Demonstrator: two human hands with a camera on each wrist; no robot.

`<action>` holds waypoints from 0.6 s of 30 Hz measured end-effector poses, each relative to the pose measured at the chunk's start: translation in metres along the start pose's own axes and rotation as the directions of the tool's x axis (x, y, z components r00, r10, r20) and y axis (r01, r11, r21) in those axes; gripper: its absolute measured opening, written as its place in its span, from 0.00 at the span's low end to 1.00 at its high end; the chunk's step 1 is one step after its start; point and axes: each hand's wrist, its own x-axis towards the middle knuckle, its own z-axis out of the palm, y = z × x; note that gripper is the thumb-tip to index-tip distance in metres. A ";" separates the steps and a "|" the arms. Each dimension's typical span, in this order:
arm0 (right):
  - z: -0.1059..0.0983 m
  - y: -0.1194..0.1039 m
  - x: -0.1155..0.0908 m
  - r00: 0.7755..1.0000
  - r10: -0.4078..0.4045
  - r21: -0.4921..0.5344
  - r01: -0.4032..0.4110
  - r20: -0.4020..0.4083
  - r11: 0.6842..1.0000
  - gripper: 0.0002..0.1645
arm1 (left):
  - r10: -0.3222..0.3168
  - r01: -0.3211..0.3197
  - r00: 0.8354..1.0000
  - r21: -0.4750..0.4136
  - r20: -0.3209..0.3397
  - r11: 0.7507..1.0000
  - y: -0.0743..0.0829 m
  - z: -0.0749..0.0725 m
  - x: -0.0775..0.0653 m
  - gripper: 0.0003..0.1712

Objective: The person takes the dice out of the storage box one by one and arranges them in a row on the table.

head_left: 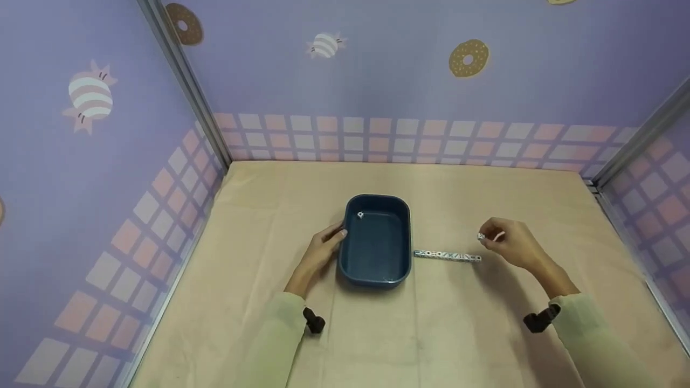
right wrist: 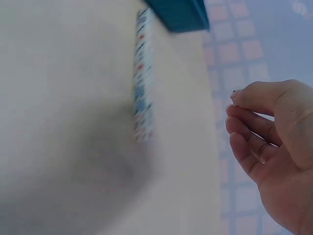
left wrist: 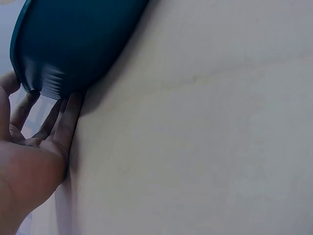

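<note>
A deep blue rectangular box (head_left: pixel 375 280) stands on the cloth with a small white die (head_left: pixel 360 215) lying inside near its far left corner. My left hand (head_left: pixel 323 249) holds the box at its left side, thumb at the rim and fingers against the outer wall (left wrist: pixel 73 54). Between thumb and fingertips, my right hand (head_left: pixel 509 242) pinches another white die (head_left: pixel 481 236), mostly covered by the fingers in the right wrist view. That hand is raised just past the right end of a straight row of dice (head_left: pixel 447 256), which runs rightward from beside the box.
A beige cloth (head_left: pixel 269 215) covers the table. Purple patterned walls (head_left: pixel 377 81) rise behind it and at both sides, joined by metal corner posts (head_left: pixel 188 81). The row of dice lies close to the box's right wall.
</note>
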 end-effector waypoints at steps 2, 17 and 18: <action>0.003 0.013 -0.010 0.999 0.040 -0.002 -0.040 0.009 0.999 0.07 | -0.006 0.006 1.000 0.009 -0.003 1.000 0.000 0.000 0.000 0.31; 0.028 0.045 -0.033 0.981 0.179 -0.007 -0.179 0.076 0.984 0.09 | -0.005 0.005 1.000 0.022 0.003 1.000 0.002 -0.001 -0.001 0.32; 0.029 0.045 -0.033 0.981 0.177 -0.005 -0.177 0.075 0.984 0.09 | 0.002 -0.002 1.000 0.009 0.009 1.000 0.002 -0.001 0.000 0.32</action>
